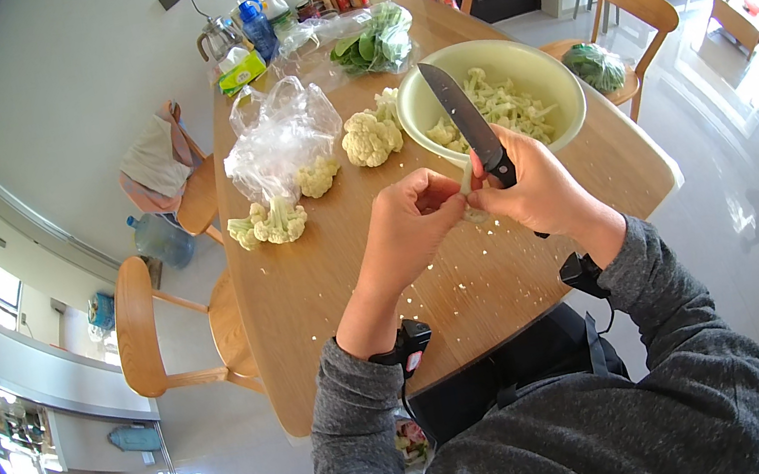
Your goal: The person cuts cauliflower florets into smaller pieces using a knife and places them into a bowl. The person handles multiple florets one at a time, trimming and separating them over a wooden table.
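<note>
My right hand (534, 183) grips the black handle of a kitchen knife (460, 108), its blade pointing up and away over the rim of a pale green bowl (576, 118). Cut cauliflower pieces (509, 107) lie in that bowl. Between the fingertips of both hands is a small pale cauliflower piece (467, 180), partly hidden; my left hand (421, 214) pinches it from the left. Beyond my left hand, cauliflower heads (371, 138) and smaller florets (280, 220) rest on the wooden table (354, 264), beside a clear plastic bag (282, 136).
White crumbs dot the near tabletop. Bagged leafy greens (376, 43), a tissue box (242, 72), a blue bottle (258, 30) and several jars stand at the far end. Wooden chairs (137, 329) flank the table; one at the right holds a wrapped green vegetable (595, 68).
</note>
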{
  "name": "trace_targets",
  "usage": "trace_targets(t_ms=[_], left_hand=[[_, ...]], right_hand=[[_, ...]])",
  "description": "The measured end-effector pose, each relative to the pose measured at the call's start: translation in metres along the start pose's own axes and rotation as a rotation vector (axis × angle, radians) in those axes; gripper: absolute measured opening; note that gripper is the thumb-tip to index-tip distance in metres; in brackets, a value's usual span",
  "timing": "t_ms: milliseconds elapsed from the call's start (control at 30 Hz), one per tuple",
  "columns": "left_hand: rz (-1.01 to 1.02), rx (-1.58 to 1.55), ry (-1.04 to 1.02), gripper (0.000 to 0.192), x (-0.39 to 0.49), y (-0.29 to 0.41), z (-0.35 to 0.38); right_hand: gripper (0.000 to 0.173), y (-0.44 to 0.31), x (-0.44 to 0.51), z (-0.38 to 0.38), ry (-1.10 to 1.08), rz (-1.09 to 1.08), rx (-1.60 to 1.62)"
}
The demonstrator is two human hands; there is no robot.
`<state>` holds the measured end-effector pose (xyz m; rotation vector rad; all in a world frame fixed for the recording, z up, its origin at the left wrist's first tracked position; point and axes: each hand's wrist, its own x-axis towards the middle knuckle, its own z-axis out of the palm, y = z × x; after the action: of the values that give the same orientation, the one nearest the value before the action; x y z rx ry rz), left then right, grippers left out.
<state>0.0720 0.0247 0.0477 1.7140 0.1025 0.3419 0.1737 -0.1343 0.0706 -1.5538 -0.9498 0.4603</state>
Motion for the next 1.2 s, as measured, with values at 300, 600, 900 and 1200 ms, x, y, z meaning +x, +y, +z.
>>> trace_targets(t_ms=[300, 600, 900, 1200], left_hand=[[0.001, 0.091, -0.019, 0.008, -0.003, 0.004, 0.003], [0.025, 0.021, -0.015, 0.009, -0.006, 0.008, 0.003], [0.002, 0.021, -0.048, 0.007, -0.006, 0.011, 0.001], [-0.009, 0.132, 0.019, 0.006, -0.004, 0.014, -0.009]], right_hand=[[0.025, -0.003, -0.004, -0.003, -0.048, 0.031, 0.018], [0.025, -0.017, -0.009, -0.011, -0.125, 0.092, 0.113], [0.025, -0.019, -0.008, -0.02, -0.184, 0.125, 0.242], [0.037, -0.023, -0.011, -0.026, -0.121, 0.025, 0.332]])
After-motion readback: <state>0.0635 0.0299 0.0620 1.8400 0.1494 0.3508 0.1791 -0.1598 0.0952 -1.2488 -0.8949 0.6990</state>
